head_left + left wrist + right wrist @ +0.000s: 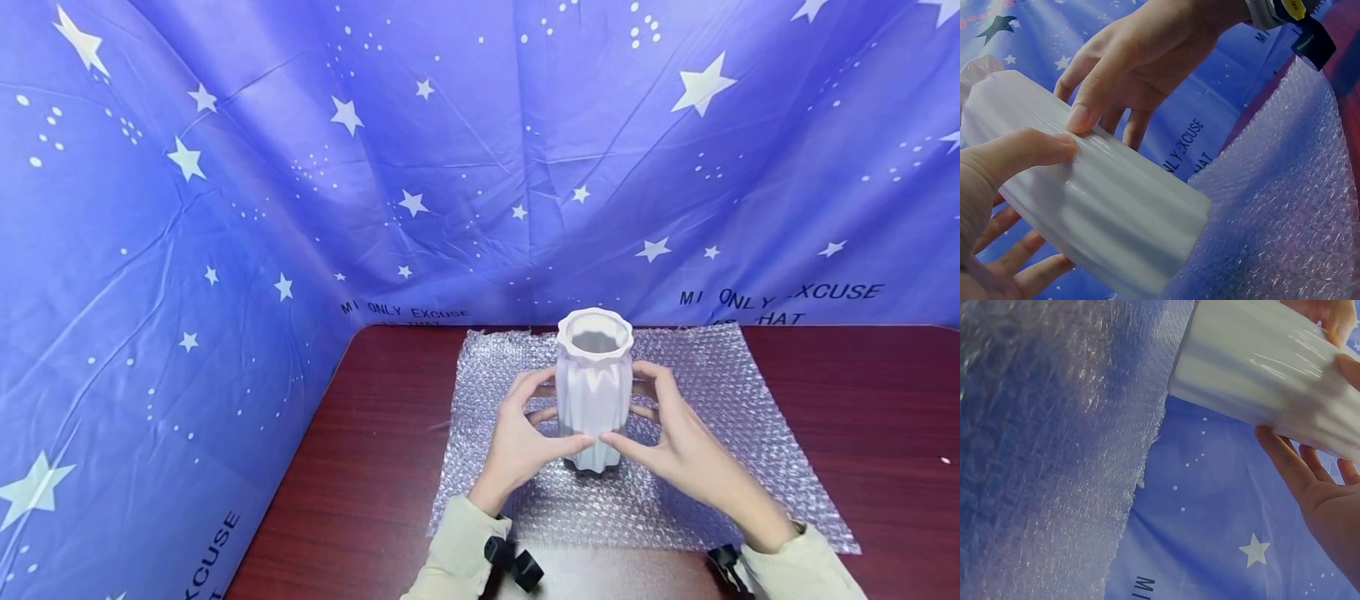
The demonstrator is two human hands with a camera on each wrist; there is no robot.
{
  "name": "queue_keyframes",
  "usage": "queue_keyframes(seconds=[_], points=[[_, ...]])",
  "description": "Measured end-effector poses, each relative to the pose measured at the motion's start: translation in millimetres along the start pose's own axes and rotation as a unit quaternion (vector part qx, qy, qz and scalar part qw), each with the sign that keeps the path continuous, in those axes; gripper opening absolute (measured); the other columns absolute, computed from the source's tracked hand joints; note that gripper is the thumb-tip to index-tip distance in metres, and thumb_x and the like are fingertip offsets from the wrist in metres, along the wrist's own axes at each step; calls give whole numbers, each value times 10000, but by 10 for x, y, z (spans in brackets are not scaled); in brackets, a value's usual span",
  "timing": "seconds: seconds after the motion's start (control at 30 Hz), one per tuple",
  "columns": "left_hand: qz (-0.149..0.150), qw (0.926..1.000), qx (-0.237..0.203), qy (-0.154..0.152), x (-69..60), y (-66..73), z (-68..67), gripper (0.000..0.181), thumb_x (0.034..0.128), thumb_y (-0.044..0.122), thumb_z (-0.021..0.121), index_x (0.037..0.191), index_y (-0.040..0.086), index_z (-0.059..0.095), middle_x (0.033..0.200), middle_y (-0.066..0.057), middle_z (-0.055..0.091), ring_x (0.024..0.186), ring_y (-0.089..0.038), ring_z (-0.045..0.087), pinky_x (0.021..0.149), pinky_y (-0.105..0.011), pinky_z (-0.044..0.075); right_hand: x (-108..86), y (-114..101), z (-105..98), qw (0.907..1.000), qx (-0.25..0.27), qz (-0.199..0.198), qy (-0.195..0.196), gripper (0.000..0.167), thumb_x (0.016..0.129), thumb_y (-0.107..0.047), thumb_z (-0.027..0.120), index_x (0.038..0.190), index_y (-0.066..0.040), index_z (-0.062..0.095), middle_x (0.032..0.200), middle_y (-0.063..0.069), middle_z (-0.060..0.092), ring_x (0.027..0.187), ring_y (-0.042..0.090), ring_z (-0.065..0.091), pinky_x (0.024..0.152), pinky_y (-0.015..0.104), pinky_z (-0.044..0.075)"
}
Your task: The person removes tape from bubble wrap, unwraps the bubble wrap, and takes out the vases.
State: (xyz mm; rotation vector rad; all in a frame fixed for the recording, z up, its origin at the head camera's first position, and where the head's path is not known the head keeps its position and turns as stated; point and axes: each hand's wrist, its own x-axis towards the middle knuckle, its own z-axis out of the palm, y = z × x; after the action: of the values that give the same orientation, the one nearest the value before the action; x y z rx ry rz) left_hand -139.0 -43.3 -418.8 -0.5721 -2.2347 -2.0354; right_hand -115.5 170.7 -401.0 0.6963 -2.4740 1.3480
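Observation:
A white fluted vase (595,400) with a scalloped rim stands upright between both hands, over a sheet of bubble wrap (712,450). Its mouth faces up and shows a hollow inside. On the vase's left side, the left hand (517,446) holds it with the thumb across the front and the fingers around the far side. The right hand (686,446) grips the opposite side the same way, the two thumb tips nearly meeting. Both thumbs press the glossy wall in the left wrist view. Whether the base touches the wrap is hard to tell.
The bubble wrap lies flat on a dark red wooden table (360,450). Behind and to the left hangs a blue cloth (465,125) with white stars and printed words. A small white speck (945,460) lies at the table's right.

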Motion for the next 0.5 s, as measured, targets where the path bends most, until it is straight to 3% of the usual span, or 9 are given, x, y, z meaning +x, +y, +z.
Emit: queue_keyframes(seconds=[0.17, 0.3, 0.5], points=[[100, 9999, 102, 29, 3, -1, -54, 855, 618, 57, 935, 1377, 200, 568, 1232, 12, 545, 1151, -218, 581, 916, -284, 563, 29, -7, 24, 9999, 117, 55, -72, 875, 798, -112, 827, 1454, -8, 258, 1405, 194, 439, 1218, 354, 546, 963, 309, 527], [155, 9997, 160, 65, -1, -7, -110, 842, 632, 64, 930, 1381, 188, 565, 1246, -6, 546, 1161, -239, 575, 924, -280, 559, 68, -4, 74, 9996, 252, 39, -112, 865, 809, -112, 818, 1460, -17, 256, 1420, 187, 428, 1245, 348, 527, 992, 275, 503], [94, 9997, 211, 116, -18, -14, -215, 852, 636, 66, 927, 1394, 191, 557, 1261, -21, 539, 1168, -208, 572, 931, -291, 558, 141, -18, 158, 9991, 361, -3, -206, 858, 810, -116, 816, 1460, -36, 262, 1453, 190, 397, 1248, 358, 540, 988, 370, 513]])
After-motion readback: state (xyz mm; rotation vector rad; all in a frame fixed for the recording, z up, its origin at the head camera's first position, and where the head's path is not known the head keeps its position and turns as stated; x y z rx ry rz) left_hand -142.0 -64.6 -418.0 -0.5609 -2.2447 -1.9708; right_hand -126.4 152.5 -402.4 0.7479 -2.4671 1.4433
